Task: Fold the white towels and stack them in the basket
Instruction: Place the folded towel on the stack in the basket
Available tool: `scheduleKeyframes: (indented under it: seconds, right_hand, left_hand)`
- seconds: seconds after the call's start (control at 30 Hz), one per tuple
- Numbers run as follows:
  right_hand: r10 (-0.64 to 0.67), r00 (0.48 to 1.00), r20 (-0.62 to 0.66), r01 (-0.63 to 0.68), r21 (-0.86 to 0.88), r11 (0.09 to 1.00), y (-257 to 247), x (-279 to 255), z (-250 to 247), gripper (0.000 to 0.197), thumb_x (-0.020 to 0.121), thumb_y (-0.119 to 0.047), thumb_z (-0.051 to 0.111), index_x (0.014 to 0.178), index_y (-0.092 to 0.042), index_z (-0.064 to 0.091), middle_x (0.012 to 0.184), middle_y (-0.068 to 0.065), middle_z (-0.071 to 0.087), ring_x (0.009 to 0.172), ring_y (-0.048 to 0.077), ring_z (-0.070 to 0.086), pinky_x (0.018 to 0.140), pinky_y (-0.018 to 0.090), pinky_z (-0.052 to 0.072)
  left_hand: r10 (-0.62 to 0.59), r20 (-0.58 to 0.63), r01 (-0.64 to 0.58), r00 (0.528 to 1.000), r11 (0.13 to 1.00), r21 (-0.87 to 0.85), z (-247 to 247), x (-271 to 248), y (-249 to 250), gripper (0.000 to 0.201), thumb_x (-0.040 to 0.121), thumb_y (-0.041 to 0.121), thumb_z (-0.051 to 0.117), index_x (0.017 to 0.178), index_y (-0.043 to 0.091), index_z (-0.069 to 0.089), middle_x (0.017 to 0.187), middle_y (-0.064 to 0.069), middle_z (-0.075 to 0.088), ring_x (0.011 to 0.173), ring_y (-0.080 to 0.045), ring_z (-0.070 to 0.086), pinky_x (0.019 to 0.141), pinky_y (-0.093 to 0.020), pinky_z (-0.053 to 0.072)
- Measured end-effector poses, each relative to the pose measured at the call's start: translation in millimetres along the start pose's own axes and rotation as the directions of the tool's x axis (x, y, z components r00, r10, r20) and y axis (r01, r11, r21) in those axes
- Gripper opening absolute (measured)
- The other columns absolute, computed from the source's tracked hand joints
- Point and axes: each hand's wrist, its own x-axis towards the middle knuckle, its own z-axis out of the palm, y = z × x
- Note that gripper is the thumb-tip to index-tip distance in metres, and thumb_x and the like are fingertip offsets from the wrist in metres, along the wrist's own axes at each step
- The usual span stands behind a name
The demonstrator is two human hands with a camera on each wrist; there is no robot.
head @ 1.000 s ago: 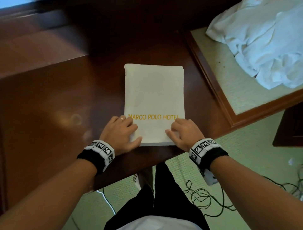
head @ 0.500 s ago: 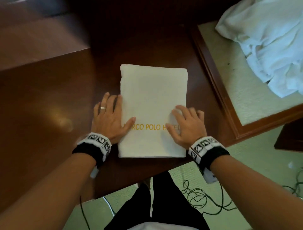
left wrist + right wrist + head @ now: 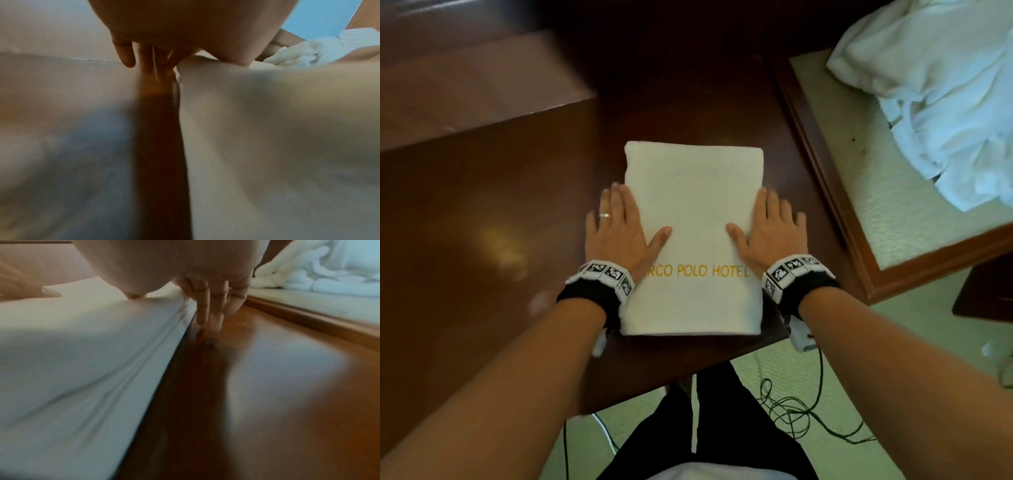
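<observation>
A folded white towel (image 3: 693, 219) with gold "MARCO POLO HOTEL" lettering lies on the dark wooden table (image 3: 482, 212). My left hand (image 3: 619, 229) lies flat along its left edge, fingers straight on the table and thumb on top of the cloth. My right hand (image 3: 770, 228) mirrors it at the right edge, thumb on the towel (image 3: 82, 353). In the wrist views the fingers (image 3: 144, 65) and fingers (image 3: 205, 309) run straight along the towel's (image 3: 267, 129) sides. A heap of unfolded white towels (image 3: 941, 102) lies at the upper right. No basket is in view.
The heap rests on a lower wood-framed surface (image 3: 835, 192) with a pale woven top, right of the table. A raised wooden block (image 3: 465, 89) stands at the back left. Black cables (image 3: 791, 407) trail over the green floor near my legs.
Both hands slid forward from the towel's near edge and out to its two sides. The right hand came off the top and now flanks the right edge.
</observation>
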Motion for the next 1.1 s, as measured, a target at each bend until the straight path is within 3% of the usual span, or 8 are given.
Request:
scheduleKeyframes:
  seconds: [0.07,0.13,0.23,0.37,0.5,0.73,0.9,1.1]
  right_hand:
    - [0.051,0.998,0.025,-0.053,0.050,0.997,-2.2,-28.2,5.1,0.081,0.094,-0.066,0.033,0.148,-0.005,0.027,0.138,0.014,0.047,0.116,0.035,0.052,0.093,0.048,0.042]
    - [0.091,0.991,0.100,-0.103,0.116,0.988,-5.8,-57.0,12.0,0.071,0.094,-0.067,0.033,0.137,-0.010,0.036,0.125,0.011,0.054,0.102,0.037,0.061,0.082,0.044,0.045]
    - [0.161,0.972,0.173,-0.198,0.225,0.954,-13.1,-87.7,20.9,0.064,0.093,-0.068,0.037,0.126,-0.013,0.041,0.120,0.010,0.057,0.100,0.039,0.062,0.078,0.043,0.044]
    - [0.273,0.931,0.242,-0.358,0.469,0.807,-18.4,-104.8,26.3,0.066,0.082,-0.067,0.061,0.118,-0.013,0.049,0.121,0.010,0.062,0.109,0.036,0.060,0.085,0.041,0.047]
    - [0.267,0.907,0.327,-0.409,0.524,0.747,-20.4,-119.6,18.4,0.053,0.082,-0.054,0.071,0.112,-0.011,0.064,0.116,0.010,0.068,0.106,0.033,0.063,0.078,0.032,0.046]
    - [0.360,0.893,0.268,-0.444,0.646,0.621,8.4,-148.9,-25.9,0.048,0.087,-0.040,0.070,0.117,-0.007,0.054,0.122,0.015,0.062,0.113,0.035,0.059,0.087,0.038,0.046]
    - [0.421,0.892,0.166,-0.400,0.726,0.560,59.3,-169.8,-64.6,0.041,0.085,-0.040,0.071,0.105,-0.008,0.054,0.119,0.015,0.062,0.110,0.034,0.059,0.081,0.034,0.044]
    - [0.547,0.837,0.009,-0.298,0.845,0.443,138.5,-183.9,-110.4,0.045,0.083,-0.038,0.073,0.114,-0.007,0.060,0.109,0.008,0.064,0.102,0.027,0.060,0.081,0.032,0.047]
  left_hand:
    - [-0.097,-0.006,0.097,0.995,0.995,-0.024,1.4,-24.7,-0.1,0.097,0.091,0.077,0.029,0.152,0.002,0.023,0.153,-0.020,0.037,0.139,-0.038,0.034,0.110,-0.052,0.030]
    - [-0.134,0.027,0.135,0.991,0.990,-0.046,5.1,-50.3,1.4,0.083,0.090,0.077,0.033,0.135,0.007,0.042,0.130,-0.016,0.057,0.120,-0.036,0.051,0.098,-0.050,0.036]
    - [-0.193,0.132,0.218,0.972,0.954,-0.204,16.1,-73.6,2.0,0.072,0.090,0.074,0.043,0.121,0.009,0.048,0.123,-0.016,0.062,0.113,-0.037,0.058,0.092,-0.047,0.041]
    - [-0.251,0.191,0.316,0.949,0.764,-0.563,22.2,-85.6,-0.5,0.063,0.082,0.059,0.072,0.113,0.005,0.058,0.118,-0.014,0.067,0.111,-0.036,0.063,0.082,-0.036,0.049]
    - [-0.154,0.198,0.248,0.968,0.715,-0.654,13.1,-105.1,3.7,0.042,0.082,0.046,0.078,0.109,0.014,0.072,0.111,-0.007,0.074,0.107,-0.029,0.068,0.078,-0.028,0.047]
    - [-0.081,-0.005,0.054,0.997,0.706,-0.706,-20.4,-136.5,41.5,0.044,0.081,0.041,0.080,0.103,0.011,0.057,0.110,-0.007,0.067,0.105,-0.030,0.063,0.078,-0.035,0.048]
    - [0.033,-0.073,-0.075,0.997,0.713,-0.698,-65.5,-135.3,95.8,0.044,0.078,0.044,0.082,0.097,0.014,0.057,0.102,-0.002,0.067,0.095,-0.024,0.062,0.073,-0.032,0.043]
    - [0.170,-0.174,-0.244,0.970,0.673,-0.698,-111.3,-121.0,190.4,0.043,0.074,0.046,0.082,0.098,0.018,0.060,0.102,0.001,0.068,0.094,-0.020,0.064,0.075,-0.031,0.048]
